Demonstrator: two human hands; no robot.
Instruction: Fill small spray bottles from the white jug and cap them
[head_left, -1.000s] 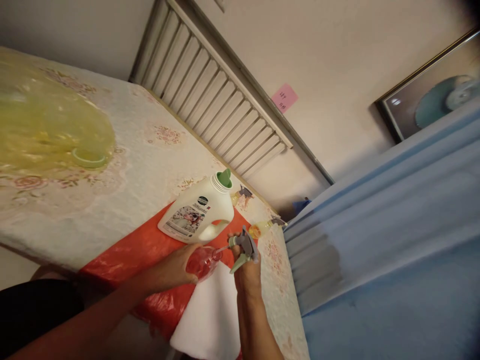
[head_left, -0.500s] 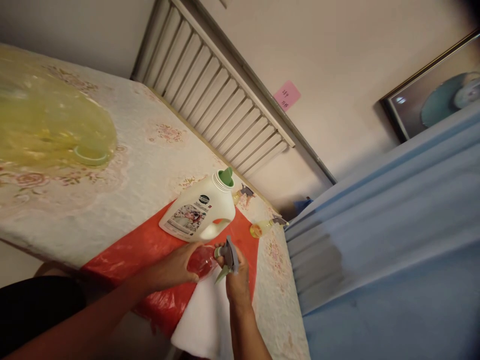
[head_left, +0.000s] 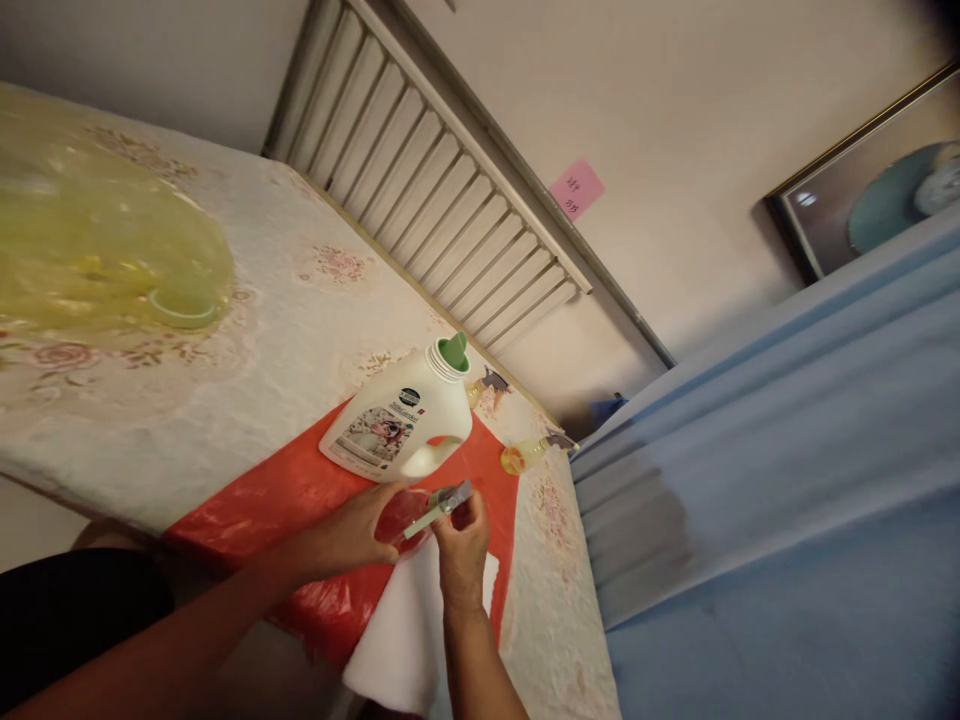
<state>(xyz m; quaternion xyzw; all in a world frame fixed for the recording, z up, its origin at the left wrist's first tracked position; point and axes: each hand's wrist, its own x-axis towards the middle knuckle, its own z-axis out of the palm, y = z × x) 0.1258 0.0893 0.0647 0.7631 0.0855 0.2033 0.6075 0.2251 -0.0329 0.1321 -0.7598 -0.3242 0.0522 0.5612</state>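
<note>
Low over a red plastic sheet (head_left: pixel 255 505), my left hand (head_left: pixel 366 530) wraps round the clear body of a spray bottle (head_left: pixel 401 515), through which red shows. My right hand (head_left: pixel 463 535) has its fingers closed on the grey spray head (head_left: pixel 454 495) at the bottle's neck, with the pale green trigger pointing left. Just beyond them stands a large cream detergent jug (head_left: pixel 394 420) with a picture label and a green spout in its uncapped mouth. A folded white cloth (head_left: pixel 401 635) lies below my hands, partly under my right forearm.
Two yellowish spray bottles with grey heads, one (head_left: pixel 525 457) right of the jug and one (head_left: pixel 487 385) behind it, are on the flowered tablecloth (head_left: pixel 300 300). A yellow translucent bag (head_left: pixel 112 240) fills the left side. A radiator (head_left: pixel 450 190) and blue curtain (head_left: pixel 750 480) border the table.
The spray head has turned, so its trigger now points left across the bottle instead of down. My right hand has turned with it and shifted slightly left. My left hand stays on the bottle.
</note>
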